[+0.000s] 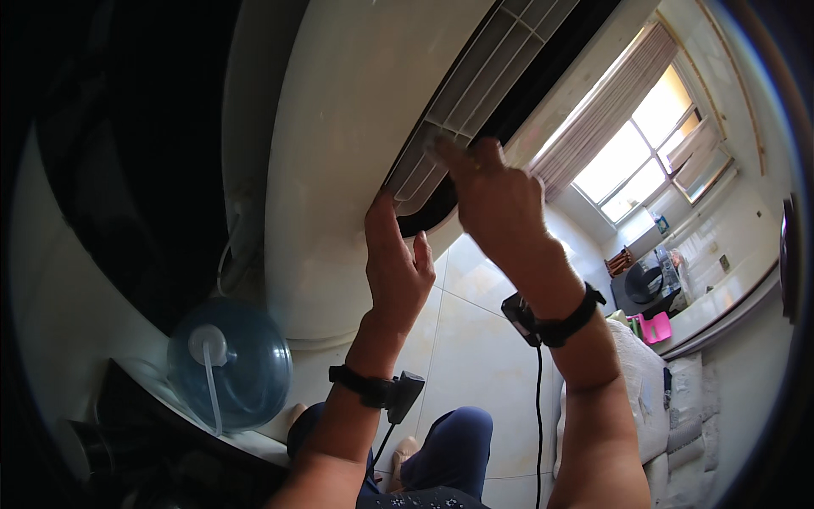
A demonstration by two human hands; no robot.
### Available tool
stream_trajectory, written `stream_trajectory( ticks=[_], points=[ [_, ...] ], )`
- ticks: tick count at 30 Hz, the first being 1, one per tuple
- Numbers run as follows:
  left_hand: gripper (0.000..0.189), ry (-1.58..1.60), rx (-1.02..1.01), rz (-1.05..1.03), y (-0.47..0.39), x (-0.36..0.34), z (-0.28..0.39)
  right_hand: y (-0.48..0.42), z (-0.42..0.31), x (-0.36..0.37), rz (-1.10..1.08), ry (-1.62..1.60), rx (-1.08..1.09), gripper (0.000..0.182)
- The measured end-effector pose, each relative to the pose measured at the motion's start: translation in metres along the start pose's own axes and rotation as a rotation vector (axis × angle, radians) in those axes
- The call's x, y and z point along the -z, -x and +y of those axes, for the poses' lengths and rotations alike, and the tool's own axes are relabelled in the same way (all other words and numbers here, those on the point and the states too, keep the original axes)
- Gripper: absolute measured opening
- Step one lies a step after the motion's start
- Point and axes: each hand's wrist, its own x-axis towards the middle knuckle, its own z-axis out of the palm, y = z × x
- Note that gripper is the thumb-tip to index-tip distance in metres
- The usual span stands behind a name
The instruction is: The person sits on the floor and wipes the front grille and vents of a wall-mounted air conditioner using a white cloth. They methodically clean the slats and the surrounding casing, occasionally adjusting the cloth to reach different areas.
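Note:
A tall white floor-standing appliance (pixel 337 165), apparently a cabinet air conditioner, stands close in front of me. Its long dark opening holds a grey louvered grille (pixel 489 83) with thin crossing bars. At the rounded lower end of that opening, the fingers of my left hand (pixel 397 267) rest against the white edge, thumb spread apart. My right hand (pixel 502 197) is over the lower part of the grille, index finger extended towards the slats. Its fingertips are blurred with a greyish patch at them, so whether it pinches something small is unclear. Each wrist wears a black strap with a cabled box.
A blue water-cooler bottle (pixel 254 375) with a white cap and tube stands at lower left. At right are a cloth-covered seat (pixel 636 382), a pink plastic item (pixel 655 327) and a counter with a black pan (pixel 643 283). Behind are a curtain (pixel 610 108) and a window (pixel 636 159).

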Motion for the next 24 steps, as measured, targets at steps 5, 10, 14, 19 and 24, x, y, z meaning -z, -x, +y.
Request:
stream_trajectory(
  ticks=[5,10,14,19,24],
  points=[
    [0.067,0.177,0.26,-0.106,0.001,-0.003,-0.002,0.01,-0.012,-0.006,-0.107,-0.001,0.04,0.049],
    [0.078,0.141,0.292,-0.159,0.004,0.0,-0.002,-0.007,-0.008,0.007,-0.079,0.056,0.006,0.05],
    [0.073,0.104,0.216,-0.118,0.01,-0.004,-0.007,-0.005,-0.018,-0.002,-0.209,-0.02,-0.043,0.05],
    [0.067,0.058,0.137,-0.08,0.009,-0.004,-0.004,-0.009,-0.028,-0.004,-0.379,0.108,0.052,0.052],
    [0.071,0.024,0.201,-0.179,0.012,-0.002,-0.01,-0.019,-0.012,0.012,-0.252,0.074,-0.011,0.052]
  ],
)
